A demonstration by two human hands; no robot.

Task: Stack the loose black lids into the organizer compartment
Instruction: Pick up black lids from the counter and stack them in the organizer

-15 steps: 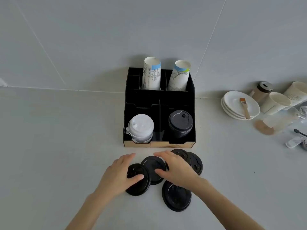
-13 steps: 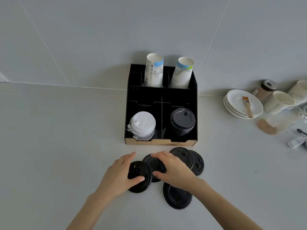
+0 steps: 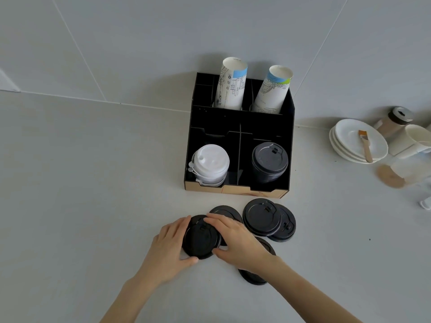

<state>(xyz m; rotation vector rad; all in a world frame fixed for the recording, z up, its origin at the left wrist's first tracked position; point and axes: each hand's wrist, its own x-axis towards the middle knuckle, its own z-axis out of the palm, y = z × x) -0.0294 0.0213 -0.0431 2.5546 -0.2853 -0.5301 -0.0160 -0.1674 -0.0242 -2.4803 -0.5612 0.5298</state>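
Several loose black lids lie on the grey counter in front of the black organizer (image 3: 289, 127). My left hand (image 3: 168, 250) and my right hand (image 3: 240, 241) both grip one black lid (image 3: 201, 237) from opposite sides. A second lid (image 3: 227, 210) peeks out behind it. Two overlapping lids (image 3: 261, 216) lie to the right, and another lid (image 3: 254, 277) is partly hidden under my right wrist. The organizer's front right compartment holds a stack of black lids (image 3: 269, 160).
White lids (image 3: 211, 163) fill the organizer's front left compartment; two paper cups (image 3: 231, 85) stand in the back. At the right are stacked white plates (image 3: 354, 143) with a brush (image 3: 365, 145), a jar (image 3: 394, 121) and cups.
My right hand slid left onto the lid under my left hand, so both hands now grip the same lid. The view shifted slightly.
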